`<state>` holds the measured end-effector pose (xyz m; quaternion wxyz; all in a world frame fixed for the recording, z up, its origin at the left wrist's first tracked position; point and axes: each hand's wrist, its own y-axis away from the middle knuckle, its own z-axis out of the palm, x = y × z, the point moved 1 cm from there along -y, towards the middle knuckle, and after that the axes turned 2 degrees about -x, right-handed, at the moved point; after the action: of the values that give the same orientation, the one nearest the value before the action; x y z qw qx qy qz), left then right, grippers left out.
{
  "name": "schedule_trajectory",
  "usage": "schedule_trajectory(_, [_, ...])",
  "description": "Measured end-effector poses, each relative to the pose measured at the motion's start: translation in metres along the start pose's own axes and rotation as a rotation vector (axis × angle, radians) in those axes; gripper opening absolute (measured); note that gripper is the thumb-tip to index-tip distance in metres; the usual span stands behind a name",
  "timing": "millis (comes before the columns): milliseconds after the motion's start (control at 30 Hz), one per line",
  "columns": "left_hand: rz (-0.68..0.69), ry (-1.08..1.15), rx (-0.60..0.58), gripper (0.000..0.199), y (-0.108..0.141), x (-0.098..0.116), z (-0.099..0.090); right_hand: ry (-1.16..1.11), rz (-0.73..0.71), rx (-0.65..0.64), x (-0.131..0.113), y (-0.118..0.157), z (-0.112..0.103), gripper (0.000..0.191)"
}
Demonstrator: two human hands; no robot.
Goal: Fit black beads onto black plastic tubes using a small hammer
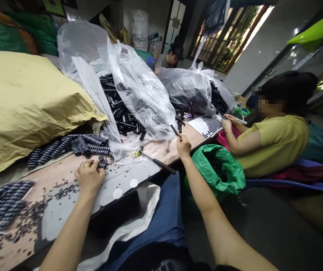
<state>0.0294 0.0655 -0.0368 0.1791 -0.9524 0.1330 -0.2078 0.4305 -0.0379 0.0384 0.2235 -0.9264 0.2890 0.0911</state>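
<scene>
On the worktable, my left hand [90, 175] is closed around a short dark piece with a round black end [102, 163]; its fingers partly hide it. Raised near the table's front edge, my right hand [183, 146] grips a slim black tube [174, 130] that points up and left. Between the hands lies a hammer [157, 162] with a yellow-tipped head and a black handle, the handle reaching past the edge. Beyond my left hand, dark rolls with a pale check pattern [85, 145] are piled up. More black tubes [120, 107] spill from a clear plastic bag [141, 90].
Small black discs [34, 210] are scattered over the left of the table. A big yellow sack [31, 105] stands behind them. At right, a green bag [219, 165] sits beside a co-worker in a yellow shirt [277, 143]. Another person [164, 60] is further back.
</scene>
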Motion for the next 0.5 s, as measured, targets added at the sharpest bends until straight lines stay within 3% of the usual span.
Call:
schedule_trajectory(67, [-0.002, 0.009, 0.000, 0.036, 0.000, -0.001, 0.000, 0.061, 0.196, -0.019, 0.040, 0.003, -0.011, 0.034])
schedule_trajectory(167, [0.008, 0.020, -0.009, 0.036, 0.001, -0.001, 0.000, 0.095, 0.301, -0.087, 0.077, 0.006, -0.013, 0.026])
schedule_trajectory(333, [0.016, 0.047, 0.008, 0.036, 0.003, 0.000, -0.003, 0.082, 0.423, -0.068, 0.102, -0.008, -0.015, 0.023])
schedule_trajectory(500, [0.012, 0.051, -0.008, 0.037, 0.003, 0.001, -0.006, 0.050, 0.457, 0.120, 0.128, -0.047, -0.055, 0.033])
